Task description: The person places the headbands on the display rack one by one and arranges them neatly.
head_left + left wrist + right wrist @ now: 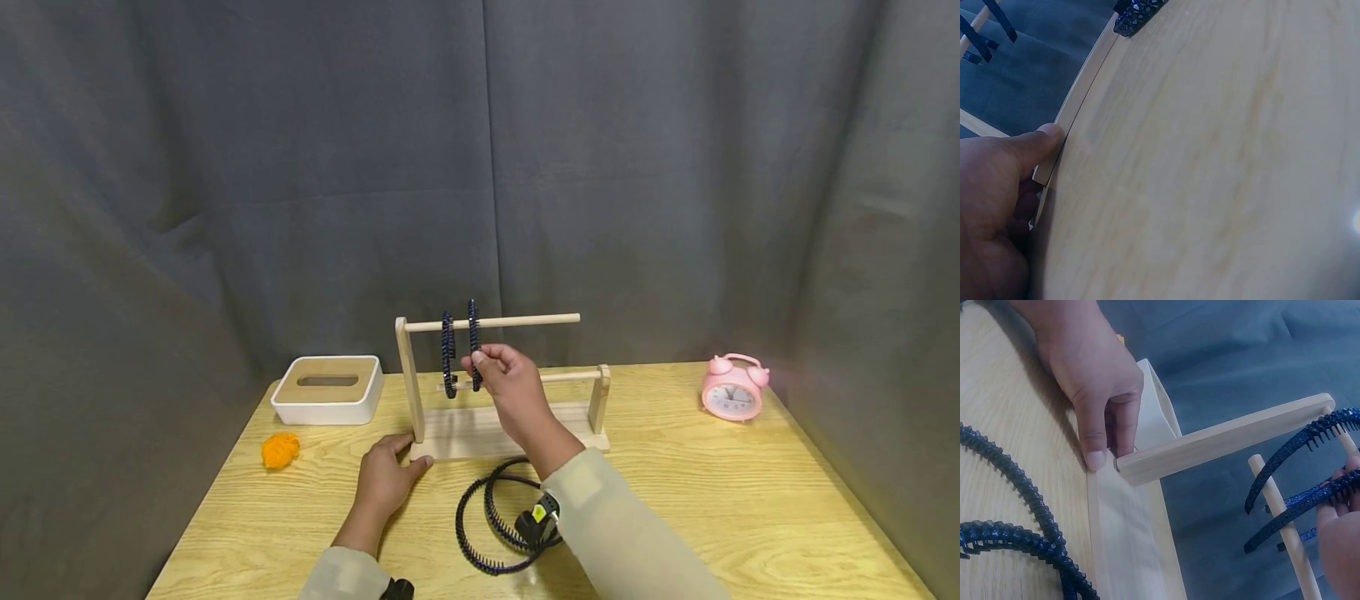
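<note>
My right hand (517,396) pinches a dark blue toothed headband (473,321) that hangs over the upper rod (532,320) of a wooden stand (461,435). To its left, another toothed headband (447,358) hangs on the same rod. My left hand (382,477) grips the front left corner of the stand's base, thumb (1050,130) against the front edge and fingers round the end. In front of the base, dark toothed headbands (462,527) lie overlapping on the table, partly hidden by my right sleeve.
A white tissue box (322,414) with a wooden lid stands at the back left, an orange fuzzy ball (281,451) in front of it. On the far right is a pink alarm clock (732,400). The stand also has a lower rod (570,377). Grey curtains (637,208) enclose the table.
</note>
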The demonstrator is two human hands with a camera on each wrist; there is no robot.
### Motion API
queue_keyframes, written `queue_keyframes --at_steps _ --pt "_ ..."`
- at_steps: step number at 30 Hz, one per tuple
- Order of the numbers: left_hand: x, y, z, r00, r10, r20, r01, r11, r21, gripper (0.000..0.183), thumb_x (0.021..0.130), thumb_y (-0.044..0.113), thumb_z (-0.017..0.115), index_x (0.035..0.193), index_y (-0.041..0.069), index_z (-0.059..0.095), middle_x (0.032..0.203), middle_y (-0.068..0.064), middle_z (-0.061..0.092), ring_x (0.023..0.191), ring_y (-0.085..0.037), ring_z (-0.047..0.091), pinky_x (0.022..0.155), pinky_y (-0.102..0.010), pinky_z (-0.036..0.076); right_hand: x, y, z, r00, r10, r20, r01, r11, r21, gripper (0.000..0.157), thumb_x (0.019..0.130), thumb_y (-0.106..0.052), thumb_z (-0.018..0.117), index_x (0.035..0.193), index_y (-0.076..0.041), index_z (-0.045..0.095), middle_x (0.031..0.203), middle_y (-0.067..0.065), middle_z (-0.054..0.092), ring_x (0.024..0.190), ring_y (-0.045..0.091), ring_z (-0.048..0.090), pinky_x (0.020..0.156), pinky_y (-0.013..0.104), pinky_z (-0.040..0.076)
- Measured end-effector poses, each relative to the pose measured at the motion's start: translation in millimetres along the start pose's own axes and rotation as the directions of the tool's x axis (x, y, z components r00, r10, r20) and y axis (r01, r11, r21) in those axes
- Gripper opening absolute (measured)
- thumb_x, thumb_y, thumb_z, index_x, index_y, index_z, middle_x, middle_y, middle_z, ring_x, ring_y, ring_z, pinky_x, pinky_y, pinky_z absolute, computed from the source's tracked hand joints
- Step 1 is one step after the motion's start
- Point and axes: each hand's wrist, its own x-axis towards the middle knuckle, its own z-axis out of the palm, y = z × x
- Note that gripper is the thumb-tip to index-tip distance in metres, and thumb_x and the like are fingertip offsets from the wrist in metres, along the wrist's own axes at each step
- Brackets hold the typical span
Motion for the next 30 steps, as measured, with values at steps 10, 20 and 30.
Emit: queue_keyframes --at_steps 10,20,30 --pt "0.0 0.1 -0.7 1.000 -0.010 0.015 0.010 1.000 -0.002 0.052 0.095 0.022 0.087 0.141 0.001 0.073 0.148 -0.023 0.066 0.142 -0.049 0.059 0.119 -0.063 0.049 -2 -1 -1.7 1.000 0.015 0.001 -0.015 1.000 0.006 0.023 0.112 -0.015 0.064 0.129 0.000 0.068 0.124 0.016 0.080 0.125 0.030 0.075 0.105 0.032 0.058" --pt "-0.4 -0.5 -0.8 1.000 -0.020 0.018 0.021 1.000 -0.006 0.054 0.096 0.024 0.087 0.142 0.002 0.072 0.149 -0.024 0.066 0.143 -0.049 0.058 0.120 -0.063 0.049 -1 4 -6.7 1.000 -0.023 -0.001 0.023 0.998 0.056 0.028 0.111 -0.013 0.064 0.131 0.007 0.067 0.130 0.023 0.075 0.124 0.029 0.074 0.113 0.036 0.058" --pt "-0.9 -0.5 -0.2 1.000 -0.022 0.021 0.023 1.000 -0.016 0.054 0.096 0.023 0.086 0.143 0.002 0.071 0.149 -0.024 0.065 0.143 -0.048 0.058 0.120 -0.063 0.048 -16 10 -25.7 0.997 -0.077 0.005 0.077 0.996 -0.055 0.031 0.112 -0.025 0.066 0.130 0.000 0.068 0.129 0.019 0.077 0.130 0.031 0.072 0.117 0.038 0.055"
